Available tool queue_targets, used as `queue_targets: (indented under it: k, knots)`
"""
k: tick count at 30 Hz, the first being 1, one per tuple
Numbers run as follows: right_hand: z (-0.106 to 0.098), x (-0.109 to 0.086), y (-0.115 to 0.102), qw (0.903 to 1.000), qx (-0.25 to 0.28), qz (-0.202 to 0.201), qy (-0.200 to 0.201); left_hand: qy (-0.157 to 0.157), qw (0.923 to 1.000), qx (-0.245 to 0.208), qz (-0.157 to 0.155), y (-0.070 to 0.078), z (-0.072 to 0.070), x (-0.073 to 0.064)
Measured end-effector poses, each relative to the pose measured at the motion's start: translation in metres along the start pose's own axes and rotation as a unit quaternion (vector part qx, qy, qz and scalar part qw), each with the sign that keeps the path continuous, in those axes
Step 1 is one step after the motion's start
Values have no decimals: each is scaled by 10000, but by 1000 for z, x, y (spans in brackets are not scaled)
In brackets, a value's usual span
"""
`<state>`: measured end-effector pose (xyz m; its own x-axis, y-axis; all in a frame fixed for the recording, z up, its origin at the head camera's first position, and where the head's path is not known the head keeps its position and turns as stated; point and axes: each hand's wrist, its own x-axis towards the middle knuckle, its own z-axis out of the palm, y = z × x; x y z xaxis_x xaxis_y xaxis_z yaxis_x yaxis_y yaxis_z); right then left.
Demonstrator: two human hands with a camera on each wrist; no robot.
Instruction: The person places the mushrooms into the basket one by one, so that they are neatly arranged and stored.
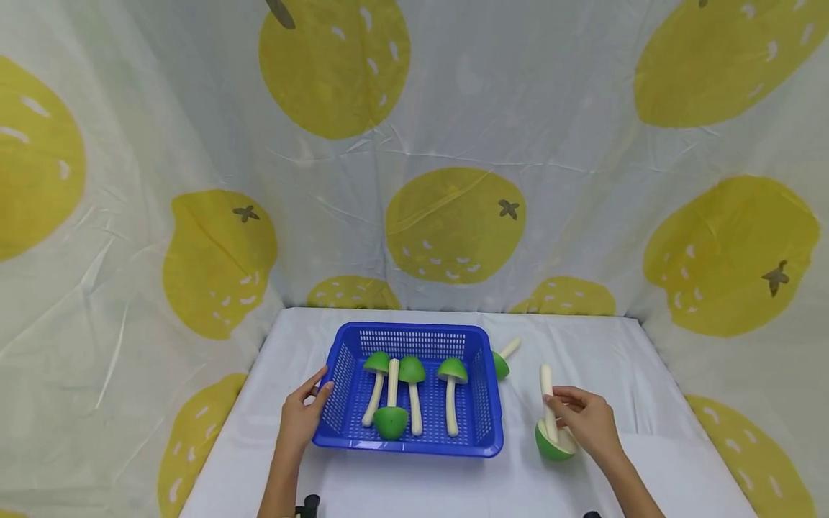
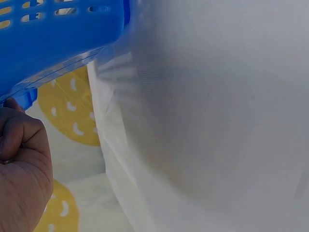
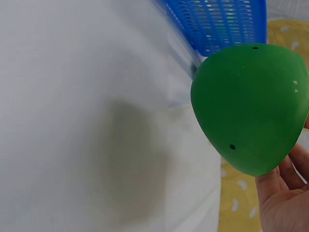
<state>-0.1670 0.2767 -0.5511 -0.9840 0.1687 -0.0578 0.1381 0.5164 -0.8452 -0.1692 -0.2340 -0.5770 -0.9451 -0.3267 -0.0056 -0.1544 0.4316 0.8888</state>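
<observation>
My left hand point(image 1: 301, 414) grips the left side of a blue plastic basket point(image 1: 414, 447), its fingers at the rim. In the left wrist view, curled fingers sit under the basket's point(image 2: 63, 34) edge. Several toy mushrooms lie inside, with green caps and cream stems; one point(image 1: 391, 423) points its cap toward me, the others away. To the right of the basket, my right hand point(image 1: 588, 423) pinches another toy mushroom point(image 1: 553, 452) by its stem, cap down. That green cap point(image 3: 251, 106) hides part of the fingers in the right wrist view.
One more toy mushroom point(image 1: 502, 365) lies against the basket's right side, its stem slanting up and away. White cloth point(image 1: 388, 489) covers the table. Lemon-print curtains point(image 1: 453, 151) hang behind and on both sides. A small black object point(image 1: 311, 503) shows at the bottom edge.
</observation>
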Motion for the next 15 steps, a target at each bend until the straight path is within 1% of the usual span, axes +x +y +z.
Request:
queue_targets:
  k: [5,8,12,15]
  knots:
    - [1,1,-8,10000,70,20,4,-34,10000,-1,16,-2,1,0]
    - [2,3,-12,9999,139,-22,4,-35,9999,-99,10,-2,0,0]
    - [5,5,-18,9993,359,-122,11,-25,9999,-91,49,-2,-1,-1]
    - [8,6,-27,9977,635,-233,-33,-2,9999,-64,83,-1,-2,0]
